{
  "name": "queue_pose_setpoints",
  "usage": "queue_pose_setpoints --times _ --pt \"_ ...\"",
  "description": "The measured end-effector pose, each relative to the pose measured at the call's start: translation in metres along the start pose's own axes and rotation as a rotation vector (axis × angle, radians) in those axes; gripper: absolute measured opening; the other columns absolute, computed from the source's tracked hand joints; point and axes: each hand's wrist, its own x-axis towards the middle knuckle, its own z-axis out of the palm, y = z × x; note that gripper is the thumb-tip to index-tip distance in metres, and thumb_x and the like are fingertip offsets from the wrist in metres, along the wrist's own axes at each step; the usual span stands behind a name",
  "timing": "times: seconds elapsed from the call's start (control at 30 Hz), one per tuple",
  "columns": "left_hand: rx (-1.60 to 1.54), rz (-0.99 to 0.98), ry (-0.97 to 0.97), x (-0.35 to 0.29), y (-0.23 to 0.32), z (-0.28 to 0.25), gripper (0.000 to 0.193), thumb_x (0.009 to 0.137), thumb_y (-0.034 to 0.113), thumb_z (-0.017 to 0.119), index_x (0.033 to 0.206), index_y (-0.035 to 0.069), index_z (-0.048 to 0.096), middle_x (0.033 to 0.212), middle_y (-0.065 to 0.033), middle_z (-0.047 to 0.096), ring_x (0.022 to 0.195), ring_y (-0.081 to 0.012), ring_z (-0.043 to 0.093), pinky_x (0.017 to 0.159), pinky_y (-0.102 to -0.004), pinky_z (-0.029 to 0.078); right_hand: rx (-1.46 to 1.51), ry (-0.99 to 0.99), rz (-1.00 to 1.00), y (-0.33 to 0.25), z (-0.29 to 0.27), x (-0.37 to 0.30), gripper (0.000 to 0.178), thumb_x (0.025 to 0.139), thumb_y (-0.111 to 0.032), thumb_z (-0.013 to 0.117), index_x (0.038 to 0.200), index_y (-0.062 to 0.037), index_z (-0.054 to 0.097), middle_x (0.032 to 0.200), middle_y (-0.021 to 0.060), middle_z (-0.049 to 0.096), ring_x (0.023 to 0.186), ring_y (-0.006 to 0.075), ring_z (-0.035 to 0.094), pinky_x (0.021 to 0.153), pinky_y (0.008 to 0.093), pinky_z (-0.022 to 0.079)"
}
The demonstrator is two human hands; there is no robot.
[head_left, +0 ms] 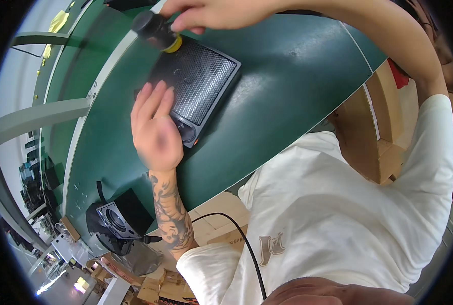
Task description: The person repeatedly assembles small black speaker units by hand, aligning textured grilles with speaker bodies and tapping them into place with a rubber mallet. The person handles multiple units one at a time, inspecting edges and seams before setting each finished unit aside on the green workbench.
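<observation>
A black speaker box (208,79) with a shiny mesh grille lies grille-up on the green table. My right hand (219,14) reaches across its far side, its fingers closed round a mallet (155,31). The mallet's head is dark and blurred, with a yellow end low over the far-left part of the speaker; whether it touches the grille I cannot tell. On the near-left side, my left hand (158,134) is open, fingers stretched out against the edge of the speaker. The speaker's far-left corner is partly hidden behind the mallet and my fingers.
Another black speaker cabinet (118,218) with a round driver stands at the table's lower left. A grey metal rail (79,117) runs along the table's left side. Cardboard boxes (384,119) stand beyond the right edge, and a black cable (236,226) hangs near my shirt.
</observation>
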Motion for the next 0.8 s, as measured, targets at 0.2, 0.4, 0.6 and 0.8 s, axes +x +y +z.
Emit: queue_pose_setpoints --times 0.2,0.4,0.6,0.8 --pt "-0.006 0.005 0.036 -0.005 -0.002 0.004 0.038 0.102 0.017 0.049 0.122 -0.004 0.073 0.13 -0.0181 0.069 0.133 -0.0375 0.057 0.115 -0.0467 0.04 0.253 0.228 0.403 0.01 0.001 -0.038 0.024 0.107 -0.024 0.054 0.097 -0.0036 0.063 0.066 -0.0033 0.052 0.057 0.0057 0.047 0.051 0.0239 0.038" --pt "-0.049 0.043 0.023 0.009 0.0 0.009 0.037 0.102 0.015 0.049 0.122 -0.004 0.073 0.131 -0.0188 0.069 0.133 -0.038 0.057 0.115 -0.0468 0.039 0.067 0.424 0.424 0.05 0.048 -0.149 0.041 0.102 -0.01 0.061 0.143 -0.0067 0.06 0.089 0.0024 0.066 0.076 0.0088 0.057 0.069 0.0256 0.049" --pt "-0.004 -0.047 -0.038 0.004 0.004 -0.003 0.037 0.102 0.014 0.05 0.123 -0.006 0.071 0.133 -0.02 0.068 0.137 -0.0387 0.054 0.117 -0.0466 0.037 0.219 0.514 0.59 0.058 0.089 -0.191 0.044 0.101 -0.008 0.061 0.145 -0.008 0.058 0.086 0.0018 0.062 0.072 0.0073 0.05 0.066 0.0219 0.044" --pt "0.183 -0.03 -0.153 0.026 0.048 -0.017 0.048 0.105 0.029 0.048 0.133 -0.007 0.065 0.144 -0.0245 0.059 0.141 -0.0422 0.05 0.122 -0.0561 0.026 -0.005 0.515 0.273 0.083 0.087 -0.184 0.046 0.094 -0.003 0.066 0.14 -0.0049 0.06 0.096 0.0133 0.067 0.081 0.0247 0.063 0.076 0.0351 0.051"
